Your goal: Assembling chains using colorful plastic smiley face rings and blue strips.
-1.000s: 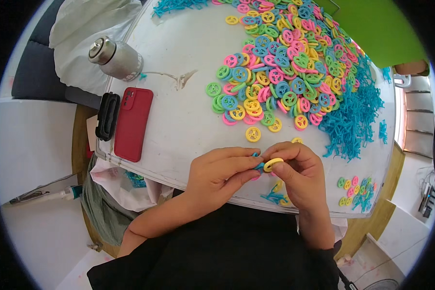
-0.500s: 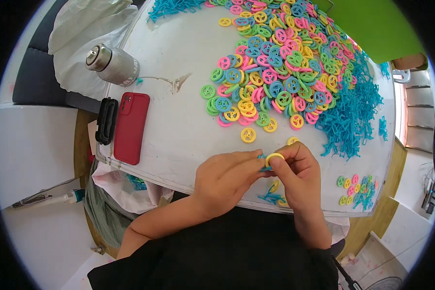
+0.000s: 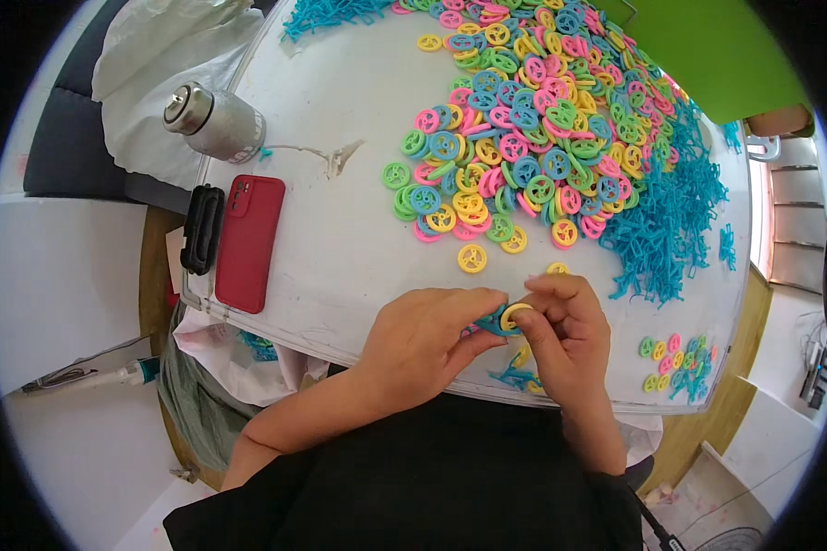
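Between the thumb and fingers of my left hand (image 3: 412,344) is a small blue plastic frame (image 3: 491,322), partly hidden by the fingers. My right hand (image 3: 572,340) pinches a yellow toy wheel (image 3: 515,318) by its rim, and the wheel sits against the blue frame's right end. Whether the two are joined I cannot tell. Just beneath the hands, near the table's front edge, lie a blue piece (image 3: 516,376) and some yellow wheels. Single yellow wheels rest beyond the hands, one (image 3: 471,258) to the left and another (image 3: 557,268) by my right fingertips.
A large heap of coloured wheels (image 3: 524,138) covers the table's far side, with tangled blue frames (image 3: 666,230) right of it. Small wheels and frames (image 3: 680,363) lie at right. At left are a red phone (image 3: 250,243), black case (image 3: 202,230) and metal bottle (image 3: 216,124).
My left thumb and fingers have parted a little, so more of the blue frame shows. The yellow wheel has turned and shifted slightly nearer to me.
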`<act>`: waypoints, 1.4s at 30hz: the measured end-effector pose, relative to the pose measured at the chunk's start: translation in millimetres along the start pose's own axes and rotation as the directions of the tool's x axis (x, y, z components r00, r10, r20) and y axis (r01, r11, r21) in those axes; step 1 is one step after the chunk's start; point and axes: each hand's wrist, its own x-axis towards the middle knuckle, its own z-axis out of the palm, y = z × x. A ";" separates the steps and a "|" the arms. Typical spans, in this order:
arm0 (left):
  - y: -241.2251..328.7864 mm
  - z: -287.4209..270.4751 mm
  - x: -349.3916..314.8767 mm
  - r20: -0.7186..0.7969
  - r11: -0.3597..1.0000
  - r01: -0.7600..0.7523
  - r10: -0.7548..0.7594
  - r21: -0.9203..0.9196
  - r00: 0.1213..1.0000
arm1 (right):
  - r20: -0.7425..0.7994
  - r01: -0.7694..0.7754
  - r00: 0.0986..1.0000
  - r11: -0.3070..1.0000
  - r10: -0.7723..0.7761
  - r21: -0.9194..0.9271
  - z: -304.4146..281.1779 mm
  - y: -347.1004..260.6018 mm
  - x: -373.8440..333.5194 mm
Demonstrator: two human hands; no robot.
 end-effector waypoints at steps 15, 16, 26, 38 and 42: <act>4.3 4.0 -10.9 -0.074 0.990 0.129 -0.125 0.062 0.989 | 0.085 0.344 0.937 0.858 -0.338 -0.381 -0.1 -4.2 0.5; 5.4 3.4 -11.6 -0.075 0.990 0.129 -0.125 0.063 0.989 | 0.046 0.276 0.960 0.916 -0.275 -0.291 2.3 -3.4 0.6; 1.9 -22.1 -9.9 0.185 0.985 -0.159 0.169 -0.063 0.968 | 0.207 -0.347 0.937 0.696 0.280 0.629 -20.1 0.6 4.4; -2.6 -18.2 -7.6 0.012 0.938 0.206 -0.211 -0.279 0.977 | 0.062 0.245 0.943 0.557 -0.327 -0.794 -0.4 10.6 61.7; -5.8 -12.8 -6.2 0.091 0.745 0.390 -0.409 -0.541 0.908 | 0.069 0.335 0.865 0.470 -0.498 -0.817 0.7 14.2 60.0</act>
